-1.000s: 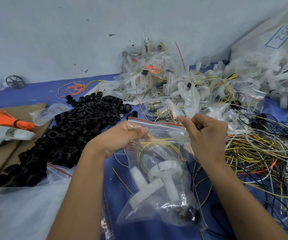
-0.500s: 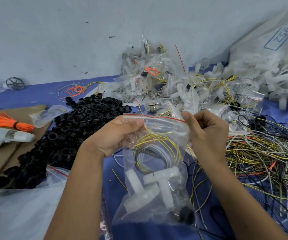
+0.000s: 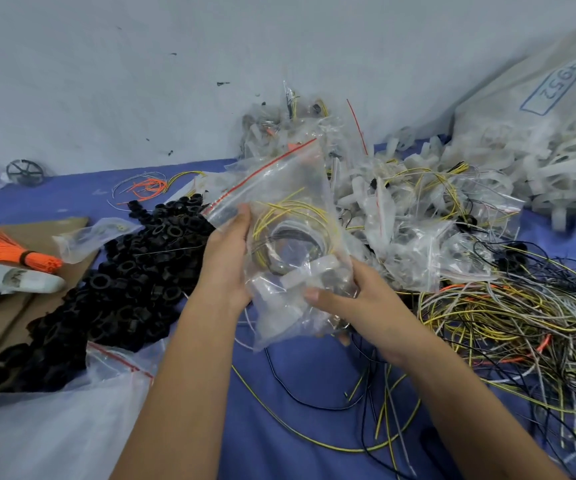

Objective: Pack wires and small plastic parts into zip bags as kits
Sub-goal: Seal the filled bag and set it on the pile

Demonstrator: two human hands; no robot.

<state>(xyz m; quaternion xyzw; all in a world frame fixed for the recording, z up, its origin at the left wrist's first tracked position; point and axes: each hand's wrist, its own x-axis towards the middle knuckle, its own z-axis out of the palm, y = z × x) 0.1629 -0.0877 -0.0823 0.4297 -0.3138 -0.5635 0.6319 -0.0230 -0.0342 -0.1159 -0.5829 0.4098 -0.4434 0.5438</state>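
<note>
A clear zip bag point(image 3: 290, 216) with a red strip at its mouth is tilted, mouth up and to the right, above the blue cloth. Inside it lie coiled yellow, black and white wires and white plastic parts. My left hand point(image 3: 226, 261) holds the bag's left side, fingers behind it and thumb along the edge. My right hand point(image 3: 352, 303) grips the bag's lower right part, thumb pressed on the front. Behind the bag lies a heap of filled zip bags point(image 3: 400, 216).
A pile of black plastic rings point(image 3: 123, 271) lies left of my hands. Loose tangled wires point(image 3: 521, 327) spread at the right. A big sack of white plastic wheels point(image 3: 556, 143) stands at the back right. Orange wire bundle point(image 3: 6, 251), cardboard and empty bags point(image 3: 54, 427) lie at the left.
Both hands left the bag's zip edge. The left slid down the bag's side, the right dropped to its bottom. The bag swung up, tilting towards the heap of filled bags.
</note>
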